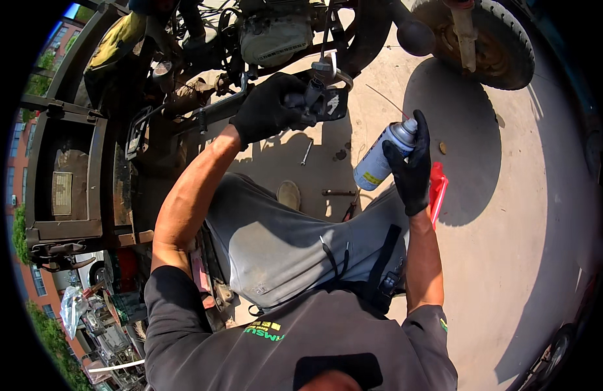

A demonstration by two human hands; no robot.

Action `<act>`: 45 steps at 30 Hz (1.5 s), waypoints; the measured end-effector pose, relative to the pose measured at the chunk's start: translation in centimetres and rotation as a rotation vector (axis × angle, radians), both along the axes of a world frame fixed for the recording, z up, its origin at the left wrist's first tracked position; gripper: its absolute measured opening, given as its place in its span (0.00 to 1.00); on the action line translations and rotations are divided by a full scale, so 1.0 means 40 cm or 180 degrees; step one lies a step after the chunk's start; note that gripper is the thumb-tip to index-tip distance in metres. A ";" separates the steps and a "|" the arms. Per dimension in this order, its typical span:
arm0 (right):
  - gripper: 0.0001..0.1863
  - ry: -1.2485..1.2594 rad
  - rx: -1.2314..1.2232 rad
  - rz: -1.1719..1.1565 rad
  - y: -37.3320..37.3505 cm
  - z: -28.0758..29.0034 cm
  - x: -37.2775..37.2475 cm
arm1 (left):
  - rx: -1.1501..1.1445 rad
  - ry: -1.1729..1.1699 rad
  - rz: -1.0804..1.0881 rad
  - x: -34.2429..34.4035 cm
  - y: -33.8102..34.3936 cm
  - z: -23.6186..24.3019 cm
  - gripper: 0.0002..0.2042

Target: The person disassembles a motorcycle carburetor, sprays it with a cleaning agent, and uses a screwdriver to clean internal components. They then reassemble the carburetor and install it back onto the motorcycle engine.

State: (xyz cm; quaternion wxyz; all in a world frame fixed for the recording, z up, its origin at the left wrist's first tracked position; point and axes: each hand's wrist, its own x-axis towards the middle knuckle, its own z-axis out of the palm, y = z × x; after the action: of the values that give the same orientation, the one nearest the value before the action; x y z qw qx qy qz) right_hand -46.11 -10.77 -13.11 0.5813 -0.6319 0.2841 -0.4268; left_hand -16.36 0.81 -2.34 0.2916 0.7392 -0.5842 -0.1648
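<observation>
My left hand, in a black glove, is closed on a dark metal part hanging below a cable with a pale curved fitting, under the vehicle's engine. My right hand, also gloved, is wrapped round a blue-and-silver spray can, held tilted with its top up and a thin straw pointing up and left, toward the metal part but apart from it.
A wheel stands upper right, a rusty frame at left. On the concrete lie a wrench, a short bar and a red object. My bent legs are below.
</observation>
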 end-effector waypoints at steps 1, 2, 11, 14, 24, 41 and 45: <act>0.47 0.0256 -0.0440 0.0050 -0.003 0.026 0.012 | -0.0194 -0.0278 -0.0022 0.030 0.026 -0.007 0.26; 0.48 0.0238 -0.0593 0.0203 0.003 0.049 0.022 | -0.0273 -0.0340 0.0040 0.045 0.030 -0.014 0.27; 0.44 0.0452 -0.1783 0.0772 0.057 0.194 0.167 | -0.1058 -0.1777 0.0249 0.168 -0.009 -0.109 0.24; 0.41 0.0458 -0.2258 0.0541 0.056 0.178 0.220 | -0.1112 -0.1796 0.0313 0.173 -0.029 -0.117 0.24; 0.39 0.0588 -0.2472 0.0419 0.055 0.161 0.252 | -0.1141 -0.1909 0.0393 0.189 -0.043 -0.118 0.17; 0.37 0.0800 -0.2879 0.0338 0.048 0.158 0.272 | -0.0864 -0.2151 0.0425 0.174 -0.024 -0.089 0.20; 0.36 0.0786 -0.2977 0.0286 0.048 0.147 0.276 | -0.0923 -0.2082 0.0474 0.186 -0.019 -0.109 0.22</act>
State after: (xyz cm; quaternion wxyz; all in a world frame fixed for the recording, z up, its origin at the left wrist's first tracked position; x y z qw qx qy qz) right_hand -35.06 -8.86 -7.24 0.2148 -0.8830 0.1011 -0.4050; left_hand -8.91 0.04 -6.71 0.2023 0.7444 -0.6084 0.1865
